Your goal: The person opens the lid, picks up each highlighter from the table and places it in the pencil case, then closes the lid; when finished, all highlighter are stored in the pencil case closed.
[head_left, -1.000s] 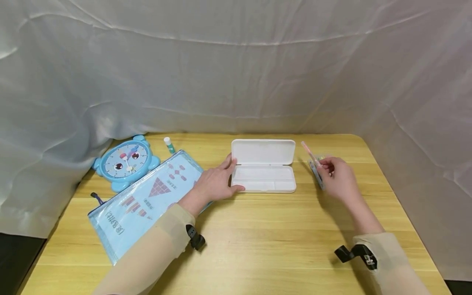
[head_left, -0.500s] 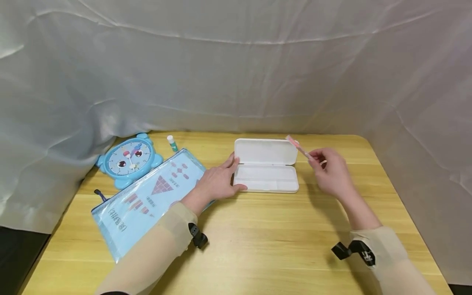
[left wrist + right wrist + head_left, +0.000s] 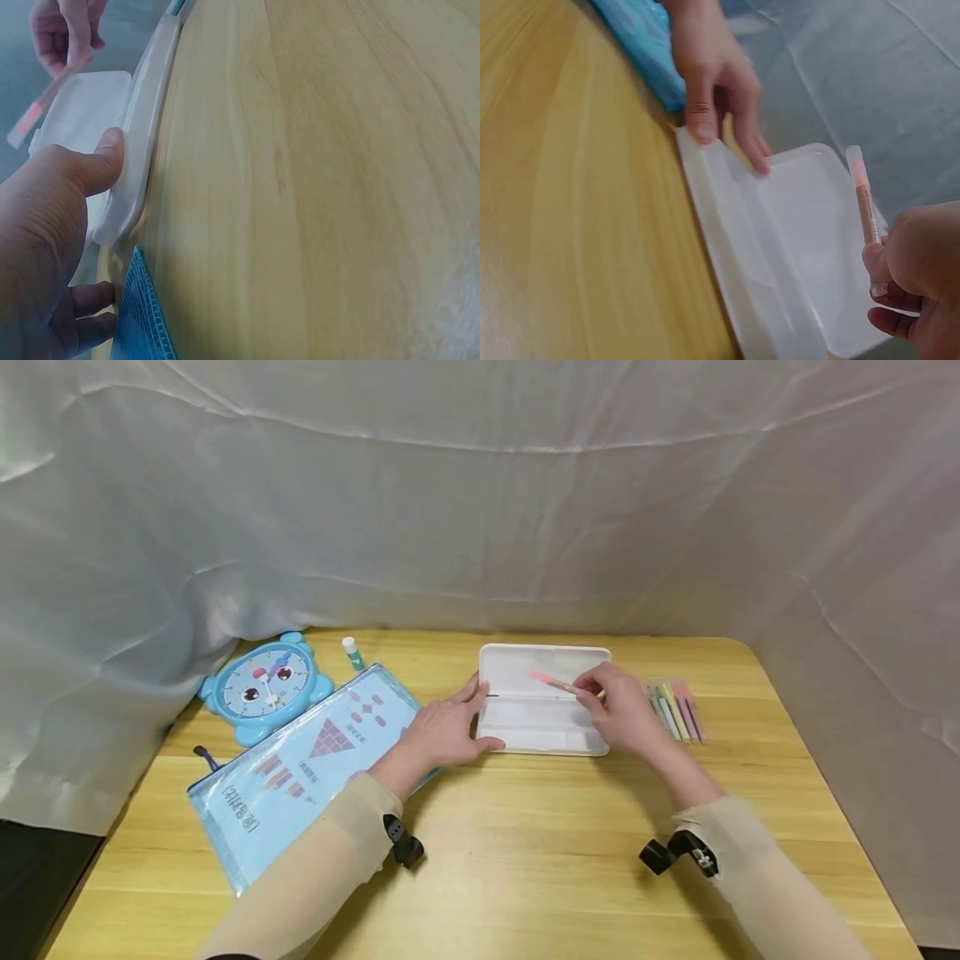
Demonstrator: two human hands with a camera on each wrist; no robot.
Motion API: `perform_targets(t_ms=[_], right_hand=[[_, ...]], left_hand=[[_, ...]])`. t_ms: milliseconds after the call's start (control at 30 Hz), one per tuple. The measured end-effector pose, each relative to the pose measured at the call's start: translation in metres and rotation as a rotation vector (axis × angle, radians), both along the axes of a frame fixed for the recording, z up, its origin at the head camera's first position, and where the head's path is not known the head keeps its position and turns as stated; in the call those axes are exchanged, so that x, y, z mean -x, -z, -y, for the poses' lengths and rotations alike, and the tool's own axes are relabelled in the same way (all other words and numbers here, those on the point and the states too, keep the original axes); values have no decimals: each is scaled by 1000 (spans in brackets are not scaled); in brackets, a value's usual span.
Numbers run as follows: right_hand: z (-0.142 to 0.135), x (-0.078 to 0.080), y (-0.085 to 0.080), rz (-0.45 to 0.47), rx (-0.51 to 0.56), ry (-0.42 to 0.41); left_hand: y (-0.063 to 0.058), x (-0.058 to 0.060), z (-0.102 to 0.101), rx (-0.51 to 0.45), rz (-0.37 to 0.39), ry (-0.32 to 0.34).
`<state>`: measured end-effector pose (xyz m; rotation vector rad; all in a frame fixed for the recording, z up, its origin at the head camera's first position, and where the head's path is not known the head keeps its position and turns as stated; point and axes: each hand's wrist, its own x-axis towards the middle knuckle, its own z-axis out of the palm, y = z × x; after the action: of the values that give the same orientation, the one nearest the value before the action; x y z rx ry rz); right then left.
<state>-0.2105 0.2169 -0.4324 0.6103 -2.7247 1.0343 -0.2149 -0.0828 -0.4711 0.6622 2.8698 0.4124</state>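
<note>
Pink near its clear end, a marker is pinched between thumb and fingers of the right hand, over an open white case. The left hand grips the case's left end, thumb at the front edge. Just right of the right hand, more markers lie side by side on the counter. Left of the left hand lies a blue pouch; beyond it, a glue stick and blue clock.
</note>
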Motion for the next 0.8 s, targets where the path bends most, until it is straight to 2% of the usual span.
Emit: perform_targets(t_ms=[300, 800], right_hand=[[18, 11, 15, 133, -71, -68], [23, 19, 33, 153, -164, -159]], left_hand=[[2, 2, 1, 2, -10, 13], [2, 2, 0, -2, -2, -2]])
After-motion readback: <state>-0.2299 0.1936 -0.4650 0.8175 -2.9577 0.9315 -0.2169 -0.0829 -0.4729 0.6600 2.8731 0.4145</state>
